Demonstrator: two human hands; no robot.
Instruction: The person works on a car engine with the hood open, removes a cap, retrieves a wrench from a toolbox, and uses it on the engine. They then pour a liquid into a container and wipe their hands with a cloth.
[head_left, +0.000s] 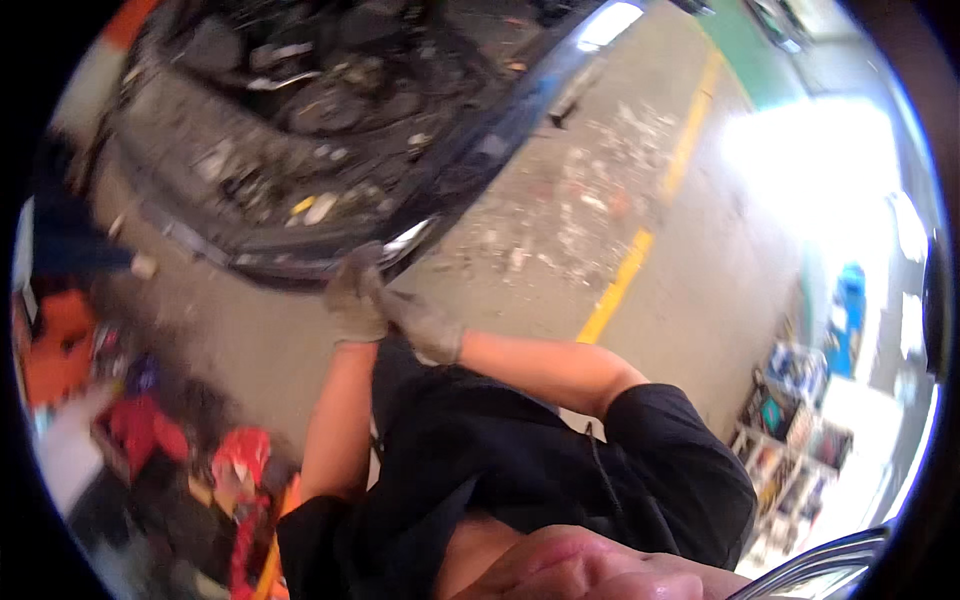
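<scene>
Both my hands wear grey-beige work gloves and come together just in front of a dark car's front corner. My left hand [354, 300] points upward by the bumper edge, its fingers smeared by motion. Right beside it, my right hand [428, 325] reaches across, its fingertips meeting the left glove. Whether either hand grips something small is hidden by the blur. The dark front bumper [285, 275] curves past my fingertips, next to a bright headlight-like strip [408, 238]. Beyond lies the exposed, dirty engine bay [340, 110].
A yellow line [628, 270] crosses the concrete floor, with pale debris [570, 210] scattered beside it. Shelving with boxes [790, 450] stands at right. Red and orange items [145, 430] crowd the lower left. A dark blue shape [75, 240] juts in at far left.
</scene>
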